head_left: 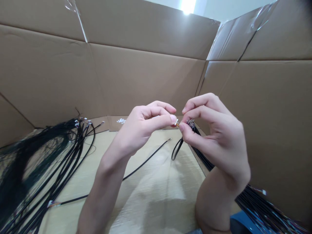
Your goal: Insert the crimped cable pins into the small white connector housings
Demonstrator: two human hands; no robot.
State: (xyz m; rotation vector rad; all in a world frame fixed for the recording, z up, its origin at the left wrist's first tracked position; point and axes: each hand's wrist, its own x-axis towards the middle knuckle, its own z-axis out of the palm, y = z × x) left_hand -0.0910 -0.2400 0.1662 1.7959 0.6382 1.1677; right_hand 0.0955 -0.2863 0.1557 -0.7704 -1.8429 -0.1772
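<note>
My left hand [143, 125] and my right hand [214, 133] meet in front of me, above the table. The left thumb and forefinger are pinched on a tiny white connector [176, 122] at their tips. My right hand is closed round a bundle of thin black cables [253, 198] whose metal-tipped ends [190, 123] stick out between its fingers, right beside the connector. One black cable loops down [176, 150] below the right fingers.
A large heap of black cables [48, 156] with white plugs lies at the left on the pale wooden table [156, 191]. A single cable [146, 159] runs across the middle. Brown cardboard walls [146, 81] enclose the back and both sides. Small white parts [121, 121] lie by the back wall.
</note>
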